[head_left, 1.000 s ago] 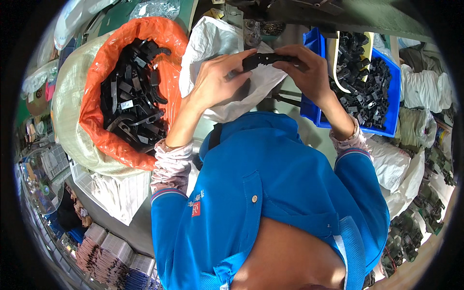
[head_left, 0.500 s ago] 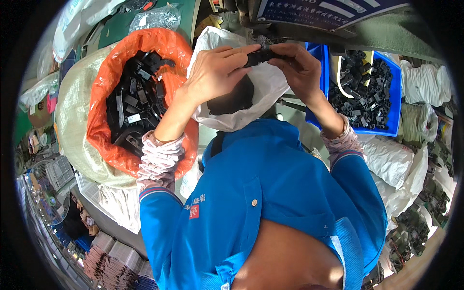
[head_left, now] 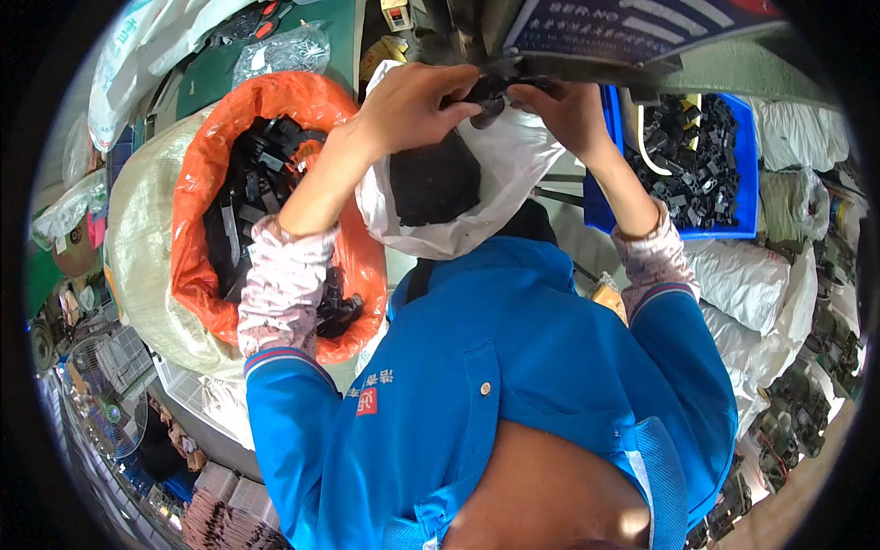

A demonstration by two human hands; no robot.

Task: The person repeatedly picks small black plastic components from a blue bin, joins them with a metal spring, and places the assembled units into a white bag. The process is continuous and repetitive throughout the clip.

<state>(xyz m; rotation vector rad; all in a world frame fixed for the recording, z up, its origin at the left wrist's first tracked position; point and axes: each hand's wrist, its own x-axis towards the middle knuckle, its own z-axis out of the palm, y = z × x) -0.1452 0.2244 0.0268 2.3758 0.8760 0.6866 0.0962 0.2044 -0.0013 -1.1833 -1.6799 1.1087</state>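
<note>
Up at the machine, a small black plastic part (head_left: 489,90) sits between my two hands, partly hidden by the fingers and the dark metal above. My left hand (head_left: 414,108) grips its left end, thumb and fingers closed round it. My right hand (head_left: 570,117) pinches the right end, thumb toward the middle. Directly below the hands hangs a white plastic bag (head_left: 449,240), its mouth spread round a dark interior. To the left, an orange plastic bag (head_left: 190,220) inside a woven sack holds many black plastic parts (head_left: 266,160). My left forearm crosses over this bag.
At the right stands a blue bin (head_left: 749,174) heaped with small black parts (head_left: 701,156). The machine body (head_left: 733,71) with a blue plate (head_left: 632,32) overhangs the far side. A green table (head_left: 341,37) carries a clear bag of metal pieces (head_left: 284,53). White sacks (head_left: 747,280) lie farther right.
Both hands have moved slightly away from me, up under the machine, with the black plastic part. The part now sits closer to the machine's metal. My view has shifted a little.
</note>
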